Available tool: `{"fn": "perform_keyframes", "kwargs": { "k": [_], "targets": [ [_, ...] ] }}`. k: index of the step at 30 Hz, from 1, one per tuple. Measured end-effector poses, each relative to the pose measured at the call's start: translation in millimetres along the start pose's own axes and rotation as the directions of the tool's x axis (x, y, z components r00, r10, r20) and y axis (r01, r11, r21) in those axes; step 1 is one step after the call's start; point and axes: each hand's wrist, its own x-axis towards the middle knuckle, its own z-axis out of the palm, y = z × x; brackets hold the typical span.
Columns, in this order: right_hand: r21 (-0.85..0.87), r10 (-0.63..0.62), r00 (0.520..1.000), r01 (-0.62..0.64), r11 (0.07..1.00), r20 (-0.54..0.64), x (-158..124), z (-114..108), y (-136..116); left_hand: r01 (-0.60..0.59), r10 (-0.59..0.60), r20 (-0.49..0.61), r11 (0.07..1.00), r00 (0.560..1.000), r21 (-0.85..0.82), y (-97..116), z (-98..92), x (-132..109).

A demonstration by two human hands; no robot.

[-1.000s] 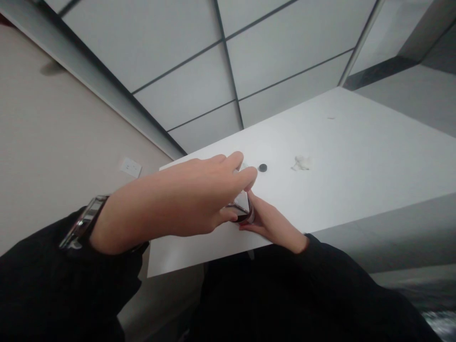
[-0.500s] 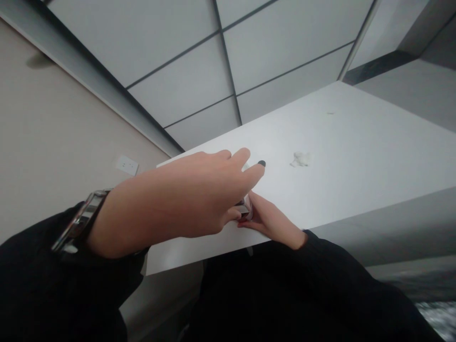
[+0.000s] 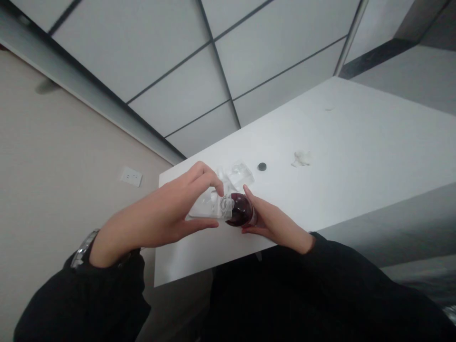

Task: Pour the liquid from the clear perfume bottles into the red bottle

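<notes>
Silver wristwatch point(image 3: 84, 249): worn behind the left hand point(image 3: 178, 202), at the black cuff.
Left hand: brought in low from the left; fingers are arched over, the thumb is laid along the near edge, and the clear plastic container appears held in that half-curled grip.
Clear plastic container point(image 3: 209, 205): held over the white table point(image 3: 342, 161); likely light, thin-walled, slick and easily dented, so best pinched gently by its edges.
Dark-red bottle point(image 3: 240, 211): placed between the hands, its left end overlapped by the container; probably heavier, rigid and smooth, best gripped round the body. Contact cannot be told.
Black cap point(image 3: 262, 166): left on the table beyond the bottle.
Right hand point(image 3: 269, 218): wrapped partway round the bottle's right side, fingers and thumb spread by its girth, wrist angled inward.
</notes>
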Motion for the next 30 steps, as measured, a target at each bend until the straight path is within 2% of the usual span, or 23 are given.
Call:
{"fn": "perform_keyframes", "kwargs": {
  "k": [5,15,19,30],
  "targets": [
    [-0.006,0.023,1.000,-0.023,1.000,0.009,1.5,-0.6,-2.3,0.007,-0.007,0.004,1.000,1.000,0.000,0.4,0.3,-0.4],
    [0.048,0.041,0.999,-0.040,0.998,-0.011,-0.2,-0.2,-2.5,0.011,-0.043,0.130,0.970,0.991,0.241,37.3,-21.4,27.1],
    [0.060,0.081,0.996,-0.082,0.995,0.023,2.0,-3.0,-6.1,-0.013,-0.031,0.137,0.951,0.990,0.309,44.0,-21.4,32.5],
    [0.049,0.078,0.997,-0.079,0.996,0.020,2.2,-4.4,-7.3,-0.028,-0.036,0.146,0.909,0.989,0.415,54.8,-18.1,37.7]
  ]
}}
